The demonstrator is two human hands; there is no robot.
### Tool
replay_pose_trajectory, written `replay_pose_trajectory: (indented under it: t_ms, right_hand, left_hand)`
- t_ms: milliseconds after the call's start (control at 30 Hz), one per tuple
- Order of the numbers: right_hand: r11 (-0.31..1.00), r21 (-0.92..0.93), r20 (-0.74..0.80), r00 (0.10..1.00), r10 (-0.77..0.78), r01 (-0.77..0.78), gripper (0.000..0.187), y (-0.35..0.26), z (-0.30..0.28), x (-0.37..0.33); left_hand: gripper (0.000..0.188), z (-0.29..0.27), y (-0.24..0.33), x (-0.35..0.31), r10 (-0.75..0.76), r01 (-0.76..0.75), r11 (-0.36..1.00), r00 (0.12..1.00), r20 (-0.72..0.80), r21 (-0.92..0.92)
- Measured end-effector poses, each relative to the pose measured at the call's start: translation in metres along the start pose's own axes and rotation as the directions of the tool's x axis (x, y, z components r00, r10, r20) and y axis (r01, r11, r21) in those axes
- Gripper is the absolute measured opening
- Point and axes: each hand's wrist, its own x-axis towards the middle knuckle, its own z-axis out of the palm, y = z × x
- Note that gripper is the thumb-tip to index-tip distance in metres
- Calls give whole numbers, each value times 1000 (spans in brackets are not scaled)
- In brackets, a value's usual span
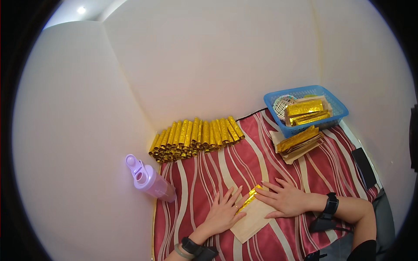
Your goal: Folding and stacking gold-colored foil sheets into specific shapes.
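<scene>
A beige sheet of paper (251, 221) with a gold foil strip (249, 200) along its far edge lies slantwise on the striped cloth. My left hand (224, 209) rests at the sheet's left side, fingers spread, with fingertips close to the lower end of the foil. On the right side, my right hand (285, 199) lies flat with its fingers stretched over the upper end of the foil and the paper's edge. Neither hand grips anything. Parts of the foil strip are hidden under the fingers.
Many rolled gold paper tubes (196, 135) are piled at the back left. A lilac shaker bottle (152, 182) stands at the left edge. A stack of gold-and-beige sheets (300, 145) lies before a blue basket (272, 117). A black phone (364, 168) lies at right; walls enclose the table.
</scene>
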Motion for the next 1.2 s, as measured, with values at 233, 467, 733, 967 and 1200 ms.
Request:
replay_pose_trajectory:
  t_ms: [233,467,733,967,1200]
  right_hand:
    - [999,-33,-60,997,41,-43,80,7,2,5]
    - [999,-9,-128,991,39,-41,81,9,7,10]
    - [980,136,-136,982,-128,146,76,16,-15,16]
    - [954,259,-152,982,-111,148,72,21,-10,17]
    - [912,391,-152,986,-69,124,69,22,-2,14]
  left_hand:
    - [46,-14,-6,10,-96,129,988,946,-308,87]
    - [20,-5,-5,-5,-105,63,985,959,-262,-163]
    - [21,-6,-9,-9,-142,-18,915,920,-366,-402]
    - [17,-16,-1,-12,-198,119,957,933,-299,-264]
    - [25,-24,-8,-17,-117,63,828,991,-60,-557]
